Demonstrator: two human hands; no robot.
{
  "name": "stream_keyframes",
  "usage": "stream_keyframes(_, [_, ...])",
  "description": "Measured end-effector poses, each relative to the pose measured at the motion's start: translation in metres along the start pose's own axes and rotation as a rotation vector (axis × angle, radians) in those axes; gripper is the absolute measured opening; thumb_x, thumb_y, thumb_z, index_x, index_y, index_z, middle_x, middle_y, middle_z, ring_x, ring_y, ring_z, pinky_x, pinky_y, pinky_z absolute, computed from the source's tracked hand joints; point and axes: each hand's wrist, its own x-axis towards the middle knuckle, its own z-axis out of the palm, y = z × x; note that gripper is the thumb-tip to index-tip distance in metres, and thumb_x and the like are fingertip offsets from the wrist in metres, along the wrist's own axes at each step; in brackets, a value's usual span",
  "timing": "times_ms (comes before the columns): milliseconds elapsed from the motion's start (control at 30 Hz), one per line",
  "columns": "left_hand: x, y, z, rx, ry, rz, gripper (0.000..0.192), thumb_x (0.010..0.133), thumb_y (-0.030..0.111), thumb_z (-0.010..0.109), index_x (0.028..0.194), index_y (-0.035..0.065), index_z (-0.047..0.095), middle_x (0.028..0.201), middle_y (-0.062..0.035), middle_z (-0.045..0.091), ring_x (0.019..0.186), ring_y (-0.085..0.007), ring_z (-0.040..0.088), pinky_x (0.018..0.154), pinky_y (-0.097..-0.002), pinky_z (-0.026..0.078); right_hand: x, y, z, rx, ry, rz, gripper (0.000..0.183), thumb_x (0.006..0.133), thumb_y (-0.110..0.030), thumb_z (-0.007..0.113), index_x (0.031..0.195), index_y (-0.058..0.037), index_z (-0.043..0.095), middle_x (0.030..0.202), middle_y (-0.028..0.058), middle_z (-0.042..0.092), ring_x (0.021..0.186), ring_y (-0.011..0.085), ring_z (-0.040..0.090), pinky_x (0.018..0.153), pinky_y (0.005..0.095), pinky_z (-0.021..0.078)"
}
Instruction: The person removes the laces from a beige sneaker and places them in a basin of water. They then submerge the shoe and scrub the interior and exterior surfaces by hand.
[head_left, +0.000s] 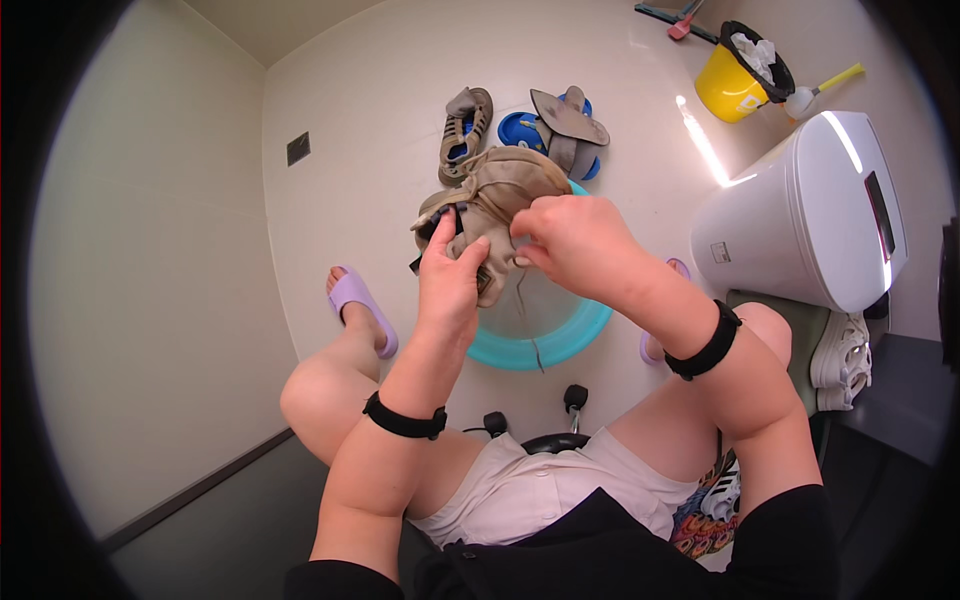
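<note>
Over a turquoise basin (540, 352), my left hand (450, 277) grips a tan fabric shoe or boot (517, 180) at its opening, thumb and fingers on its edge. My right hand (574, 240) is at the shoe's near right side, its fingers bent in a pinch; whether they hold a lace or the fabric cannot be told. A thin brown lace (527, 319) hangs down over the basin. What lies in the basin is partly hidden by the shoe and hands.
Beyond the basin stand a striped tan shoe (465, 135), grey insoles (566, 120) and blue round items (520, 131). A white toilet (795, 210) and a yellow bin (727, 82) stand right. Lilac slippers (364, 307) are on my feet. White shoes (844, 364) sit at the right.
</note>
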Motion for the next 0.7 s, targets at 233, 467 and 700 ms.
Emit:
stream_keyframes(233, [-0.001, -0.001, 0.004, 0.035, -0.033, 0.021, 0.073, 0.091, -0.001, 0.065, 0.154, -0.0005, 0.028, 0.130, -0.0111, 0.060, 0.110, -0.0158, 0.063, 0.092, -0.0293, 0.052, 0.007, -0.003, 0.018, -0.137, 0.205, 0.160, 0.014, 0.083, -0.020, 0.073, 0.090, -0.0097, 0.069, 0.079, 0.0053, 0.069, 0.075, 0.0247, 0.068, 0.063, 0.0360, 0.0535])
stream_keyframes(467, [0.000, -0.006, 0.001, 0.090, -0.026, 0.062, 0.072, 0.089, -0.003, 0.067, 0.152, -0.0021, 0.032, 0.133, -0.0109, 0.059, 0.111, -0.0150, 0.062, 0.094, -0.0276, 0.051, 0.010, -0.003, 0.020, 0.042, 0.214, 0.261, 0.012, 0.082, -0.019, 0.073, 0.085, -0.0087, 0.070, 0.075, 0.0057, 0.072, 0.068, 0.0230, 0.070, 0.060, 0.0353, 0.0534])
stream_keyframes(700, [0.000, -0.012, -0.005, 0.198, -0.036, 0.129, 0.071, 0.089, -0.003, 0.067, 0.151, -0.0029, 0.034, 0.131, -0.0105, 0.060, 0.110, -0.0142, 0.062, 0.094, -0.0265, 0.051, 0.010, 0.000, 0.021, 0.154, 0.252, 0.303, 0.010, 0.083, -0.019, 0.070, 0.082, -0.0086, 0.070, 0.072, 0.0056, 0.071, 0.066, 0.0227, 0.070, 0.059, 0.0358, 0.0532])
